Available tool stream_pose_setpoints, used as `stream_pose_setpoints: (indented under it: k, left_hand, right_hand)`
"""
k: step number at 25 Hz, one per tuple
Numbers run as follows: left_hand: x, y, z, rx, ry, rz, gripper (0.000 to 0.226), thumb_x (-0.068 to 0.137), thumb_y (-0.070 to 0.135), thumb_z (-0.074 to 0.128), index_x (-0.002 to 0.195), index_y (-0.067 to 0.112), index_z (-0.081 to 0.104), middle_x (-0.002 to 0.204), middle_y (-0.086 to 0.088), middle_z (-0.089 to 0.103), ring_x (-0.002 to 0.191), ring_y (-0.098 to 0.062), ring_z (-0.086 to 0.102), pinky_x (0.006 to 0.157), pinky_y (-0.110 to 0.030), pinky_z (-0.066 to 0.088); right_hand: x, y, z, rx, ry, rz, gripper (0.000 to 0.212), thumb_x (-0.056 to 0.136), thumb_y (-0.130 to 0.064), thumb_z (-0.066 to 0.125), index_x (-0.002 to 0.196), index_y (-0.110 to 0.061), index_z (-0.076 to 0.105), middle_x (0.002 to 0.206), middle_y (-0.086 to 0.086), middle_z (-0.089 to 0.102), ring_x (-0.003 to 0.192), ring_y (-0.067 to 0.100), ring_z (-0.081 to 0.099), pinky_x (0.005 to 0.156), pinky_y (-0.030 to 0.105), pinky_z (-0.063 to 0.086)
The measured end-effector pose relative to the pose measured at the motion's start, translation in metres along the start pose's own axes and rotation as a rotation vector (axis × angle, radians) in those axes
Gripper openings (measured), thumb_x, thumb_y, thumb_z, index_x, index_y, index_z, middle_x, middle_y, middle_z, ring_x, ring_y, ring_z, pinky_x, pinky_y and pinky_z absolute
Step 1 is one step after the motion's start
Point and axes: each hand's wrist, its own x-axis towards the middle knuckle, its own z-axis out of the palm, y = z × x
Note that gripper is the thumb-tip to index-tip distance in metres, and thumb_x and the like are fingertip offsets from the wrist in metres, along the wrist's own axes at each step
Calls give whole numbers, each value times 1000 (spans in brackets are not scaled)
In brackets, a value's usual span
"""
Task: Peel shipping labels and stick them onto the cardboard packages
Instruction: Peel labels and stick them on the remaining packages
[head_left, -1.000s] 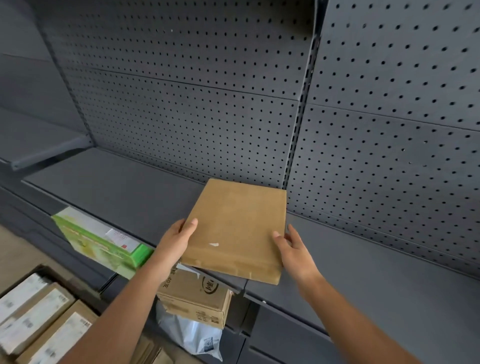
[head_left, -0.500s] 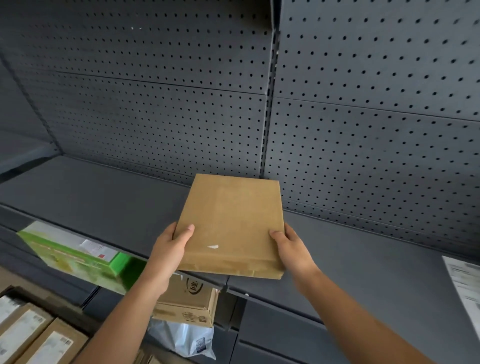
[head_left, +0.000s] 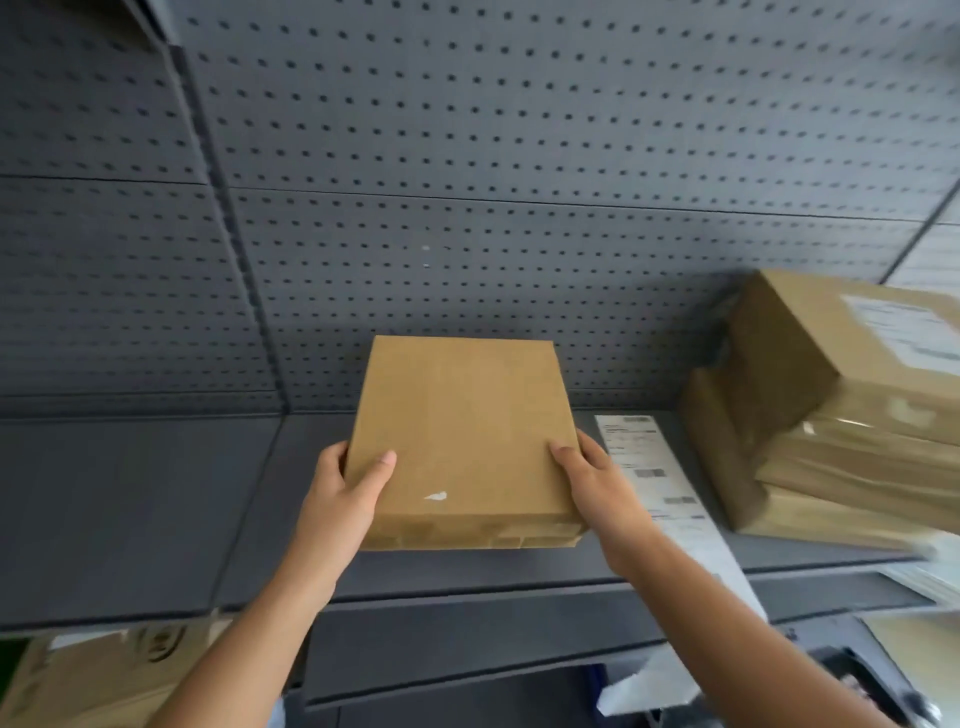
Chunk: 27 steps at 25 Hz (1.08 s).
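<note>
Package: flat cardboard package (head_left: 462, 441), between both hands, above shelf (head_left: 130, 509).
Left hand (head_left: 343, 493): grasping left edge.
Right hand (head_left: 597, 483): grasping right edge.

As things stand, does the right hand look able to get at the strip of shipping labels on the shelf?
Probably yes. The label strip lies flat on the shelf just beside the right hand, nothing covering it. But that hand and the left hand hold the flat cardboard package, so it must let go first.
</note>
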Motion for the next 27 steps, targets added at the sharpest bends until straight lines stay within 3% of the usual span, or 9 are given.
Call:
stream_pose_setpoints:
  k: [7, 11, 15, 17, 19, 21, 23, 25, 27]
  left_hand:
    - [-14, -17, 57, 48, -136, -68, 50, 99, 47, 55, 141, 25, 41, 120, 10, 60, 109, -15, 57, 89, -34, 40]
    - [-14, -24, 61, 102, -124, -91, 52, 98, 48, 55, 141, 23, 41, 120, 8, 59, 108, -17, 56, 89, -35, 40]
    - [-15, -26, 61, 153, -107, -78, 52, 97, 50, 56, 140, 22, 44, 116, 7, 60, 105, -19, 55, 86, -37, 41]
    - [-15, -27, 60, 174, -96, -63, 55, 97, 51, 57, 141, 21, 44, 118, 6, 59, 105, -19, 55, 87, -38, 41]
    - [-14, -28, 59, 208, -69, -25, 57, 97, 50, 57, 144, 21, 42, 124, 4, 59, 109, -21, 56, 89, -40, 43]
    - [-18, -29, 58, 257, -2, 82, 52, 99, 44, 58, 144, 23, 42, 131, 1, 58, 118, -26, 57, 95, -43, 45]
    - [-31, -28, 64, 312, 60, 302, 44, 100, 34, 60, 140, 24, 45, 139, -3, 54, 130, -27, 52, 108, -47, 42]
    - [-52, -23, 79, 330, 23, 549, 34, 101, 28, 58, 134, 21, 52, 135, 0, 54, 131, -18, 48, 116, -32, 33]
    - [-74, -18, 100, 325, -123, 723, 34, 97, 32, 53, 125, 14, 58, 120, 5, 61, 118, -9, 52, 108, -12, 33]
  right_hand:
    - [12, 41, -48, -29, 17, 42, 34, 100, -44, 50, 131, -33, 56, 120, -11, 67, 105, 9, 63, 75, 25, 50]
    - [21, 56, -48, -61, 18, 34, 38, 97, -48, 52, 132, -33, 58, 117, -12, 69, 104, 9, 65, 92, 32, 53]
    - [25, 59, -48, -75, 1, 71, 56, 93, -57, 51, 143, -32, 49, 129, -9, 64, 116, 16, 60, 105, 43, 48]
    - [21, 57, -53, -29, -4, 88, 60, 95, -57, 48, 148, -29, 44, 138, -10, 56, 126, 15, 54, 111, 40, 42]
    - [9, 58, -68, 12, 39, 17, 49, 101, -46, 47, 145, -25, 47, 133, -16, 53, 126, 8, 49, 107, 29, 37]
    - [-6, 74, -94, -44, 179, -78, 34, 102, -34, 49, 135, -30, 55, 124, -23, 56, 118, -2, 53, 100, 25, 40]
    - [-24, 101, -126, -98, 330, -124, 29, 101, -23, 51, 127, -32, 60, 124, -15, 60, 113, 0, 58, 98, 29, 49]
    - [-43, 130, -157, -138, 466, -93, 31, 100, -16, 52, 127, -29, 59, 126, -7, 57, 113, 4, 59, 98, 33, 52]
    - [-56, 160, -183, -167, 541, 14, 36, 98, -17, 55, 133, -25, 54, 129, -3, 54, 117, 12, 57, 101, 39, 52]
